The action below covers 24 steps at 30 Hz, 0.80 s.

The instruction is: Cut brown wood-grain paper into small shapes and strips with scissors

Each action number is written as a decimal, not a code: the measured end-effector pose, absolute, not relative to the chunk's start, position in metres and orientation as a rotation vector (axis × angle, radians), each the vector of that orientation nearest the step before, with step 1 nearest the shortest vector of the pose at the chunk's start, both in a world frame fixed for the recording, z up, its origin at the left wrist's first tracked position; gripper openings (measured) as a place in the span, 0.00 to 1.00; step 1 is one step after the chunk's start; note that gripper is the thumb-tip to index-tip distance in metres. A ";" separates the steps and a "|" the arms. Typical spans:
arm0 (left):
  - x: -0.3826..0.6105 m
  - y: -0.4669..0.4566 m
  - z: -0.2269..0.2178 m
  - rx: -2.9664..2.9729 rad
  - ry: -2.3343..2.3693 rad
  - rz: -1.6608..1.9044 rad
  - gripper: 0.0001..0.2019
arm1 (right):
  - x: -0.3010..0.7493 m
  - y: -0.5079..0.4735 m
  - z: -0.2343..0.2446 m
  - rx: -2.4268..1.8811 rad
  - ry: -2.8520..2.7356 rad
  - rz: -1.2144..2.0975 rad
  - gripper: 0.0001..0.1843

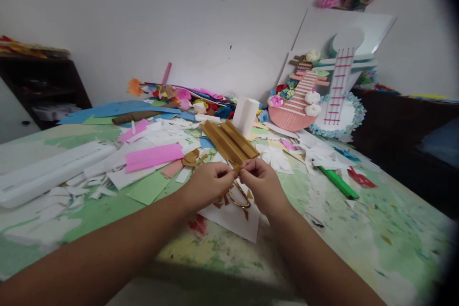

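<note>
My left hand (211, 184) and my right hand (263, 184) meet over the front of the table, fingers pinched. Between their fingertips is a small piece of brown paper (237, 168), partly hidden by the fingers. Just below the hands, a gold-coloured metal loop (241, 204) lies on a white sheet (233, 222); the rest of that object is covered. Small brown paper scraps (246, 214) are scattered on the same sheet. Behind my fingers lie folded strips of brown crepe paper (229, 141).
White paper scraps, a pink paper strip (154, 158) and a long white device (53, 167) occupy the left of the table (186, 256). A white roll (245, 115) stands behind the brown paper. Paper guitar crafts (337, 91) lean at the back right, with a green roll (339, 183) nearer.
</note>
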<state>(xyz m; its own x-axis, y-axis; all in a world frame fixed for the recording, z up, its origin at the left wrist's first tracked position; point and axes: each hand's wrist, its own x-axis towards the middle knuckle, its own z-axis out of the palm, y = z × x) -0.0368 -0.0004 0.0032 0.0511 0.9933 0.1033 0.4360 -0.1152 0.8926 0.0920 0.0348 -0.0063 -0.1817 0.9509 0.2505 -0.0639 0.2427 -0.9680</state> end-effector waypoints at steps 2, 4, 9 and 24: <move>-0.037 -0.001 0.003 1.675 1.437 1.018 0.13 | 0.092 0.035 -0.007 -0.870 -1.406 1.174 0.07; -0.037 -0.001 0.004 1.717 1.434 1.016 0.12 | 0.092 0.035 -0.006 -0.839 -1.386 1.181 0.07; -0.036 -0.002 0.006 1.776 1.472 1.038 0.13 | 0.091 0.031 -0.004 -0.792 -1.347 1.232 0.07; -0.036 -0.008 0.012 1.936 1.386 0.988 0.12 | 0.093 0.027 0.000 -0.700 -1.312 1.327 0.08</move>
